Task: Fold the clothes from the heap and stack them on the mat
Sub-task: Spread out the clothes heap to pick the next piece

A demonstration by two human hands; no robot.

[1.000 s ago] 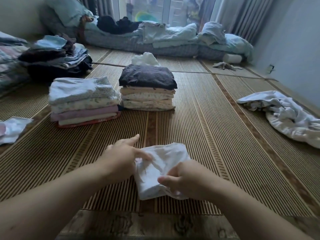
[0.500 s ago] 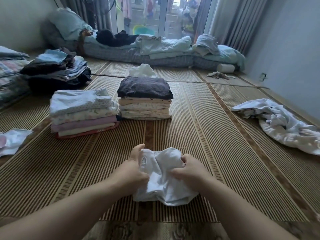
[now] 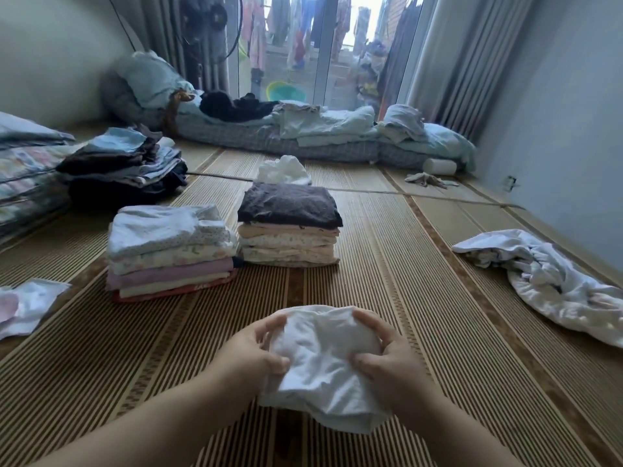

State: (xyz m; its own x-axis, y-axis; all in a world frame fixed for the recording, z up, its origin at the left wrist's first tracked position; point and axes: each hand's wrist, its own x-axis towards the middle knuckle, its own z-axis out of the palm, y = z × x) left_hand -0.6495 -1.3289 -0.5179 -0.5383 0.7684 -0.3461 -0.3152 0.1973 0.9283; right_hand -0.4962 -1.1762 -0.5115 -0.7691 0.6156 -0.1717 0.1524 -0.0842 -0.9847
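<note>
Counted on the mat point(image 3: 404, 281): two squared stacks of folded clothes, one looser pile, one unfolded heap, one garment in hand.

- Left stack point(image 3: 168, 251): several pale and pink layers, red edge at the base.
- Centre stack point(image 3: 290, 227): dark piece on top, pale layers beneath. Stands just beside the left stack.
- Dark pile point(image 3: 124, 163): sits further back on the left, less even, blue piece uppermost.
- Heap point(image 3: 546, 281): white, crumpled, lies well apart on the right near the wall.
- Also noted: one crumpled white piece point(image 3: 285, 170) just behind the centre stack, one small pale cloth point(image 3: 27, 305) at the left edge, one mattress point(image 3: 269, 136) with bedding along the far window.

White garment point(image 3: 320, 362): located nearest the camera, in front of the two stacks, low over the mat. Appears bunched and partly folded, rounded at the far side, with layered edges hanging at the near side. Contact between the lower edge and the mat: cannot tell.

Two hands in view, forearms reaching in from below.

- Left grip point(image 3: 251, 353): grasps the garment's left side, fingers curled over the far edge, thumb pressing the near face.
- Right grip point(image 3: 387, 362): grasps the right side likewise, fingers wrapped over the top, thumb pinching the cloth from the front.

Both set level, facing each other with the garment between.
</note>
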